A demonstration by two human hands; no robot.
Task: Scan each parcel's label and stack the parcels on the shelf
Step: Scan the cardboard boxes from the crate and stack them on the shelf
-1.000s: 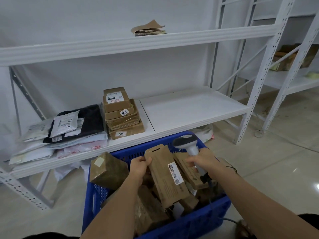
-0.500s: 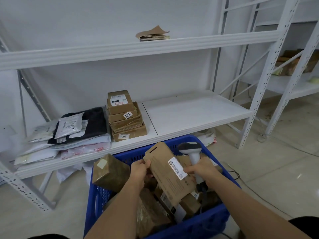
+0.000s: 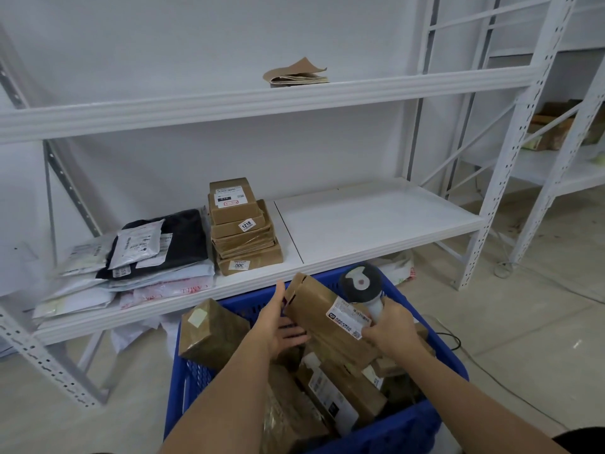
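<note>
Head view: you stand over the blue basket (image 3: 406, 430), facing the shelf (image 3: 376, 224).
Left hand (image 3: 281, 326): fingers nearly straight, palm propping the long brown parcel (image 3: 324, 316) from its left side so its label faces up.
Right hand (image 3: 389, 329): curled round the scanner (image 3: 361, 285) handle, fingertips touching the label (image 3: 348, 317), probably steadying it for a read.
Parcel: tilted above the basket, not yet shelved.
Stack (image 3: 244, 229): boxes piled flat on the shelf, likely where this one goes.
</note>
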